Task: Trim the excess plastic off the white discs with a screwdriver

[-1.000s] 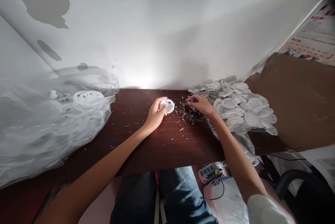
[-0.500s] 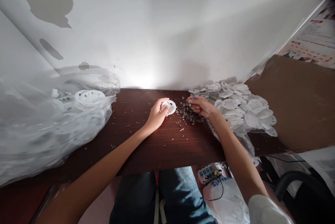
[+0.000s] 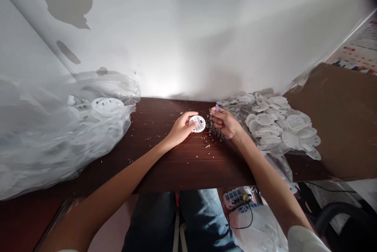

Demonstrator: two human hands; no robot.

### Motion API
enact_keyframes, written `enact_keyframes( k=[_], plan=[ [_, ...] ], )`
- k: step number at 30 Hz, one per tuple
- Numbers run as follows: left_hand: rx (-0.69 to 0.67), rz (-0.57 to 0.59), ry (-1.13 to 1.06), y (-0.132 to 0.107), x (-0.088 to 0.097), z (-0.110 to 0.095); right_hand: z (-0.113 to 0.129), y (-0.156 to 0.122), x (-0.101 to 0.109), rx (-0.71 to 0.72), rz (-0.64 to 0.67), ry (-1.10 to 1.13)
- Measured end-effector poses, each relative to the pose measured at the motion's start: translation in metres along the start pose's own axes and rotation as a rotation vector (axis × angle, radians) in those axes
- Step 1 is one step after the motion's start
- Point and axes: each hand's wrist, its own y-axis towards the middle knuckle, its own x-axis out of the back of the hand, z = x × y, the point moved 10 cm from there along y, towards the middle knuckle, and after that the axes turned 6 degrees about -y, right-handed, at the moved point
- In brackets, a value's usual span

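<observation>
A round white plastic disc (image 3: 198,124) with slots is pinched between the thumb and fingers of my left hand (image 3: 181,129), just above the table. The thumb lies across its face. My right hand (image 3: 227,123) is closed on a small translucent purple piece (image 3: 217,107), which sticks up from between thumb and fingertips; its kind is hard to make out. That hand is close to the disc's right side, apart from it. Beneath my right hand lies a heap of tiny metal pieces (image 3: 217,134), partly hidden by the fingers.
Piled on the right are many white discs (image 3: 268,120) on plastic film, beside a brown cardboard sheet (image 3: 338,122). A large clear bag (image 3: 97,138) of discs fills the left. Small bits are scattered over the dark table (image 3: 165,165). Below is a power strip (image 3: 235,197).
The view has shifted slightly. My two hands are nearer each other, and the purple piece in my right hand shows more upright. Both hands keep their hold.
</observation>
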Motion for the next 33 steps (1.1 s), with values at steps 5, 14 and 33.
enact_keyframes(
  k=[5,14,33],
  plan=[
    [-0.025,0.052,-0.015,0.002,-0.004,-0.007,-0.008,-0.004,-0.027,0.112,0.036,-0.116],
    [-0.048,-0.009,0.153,-0.004,-0.003,-0.018,-0.019,-0.005,-0.039,0.154,0.025,-0.084],
    [0.093,0.077,-0.234,0.004,-0.004,-0.003,0.008,-0.019,-0.047,0.42,0.094,-0.407]
  ],
)
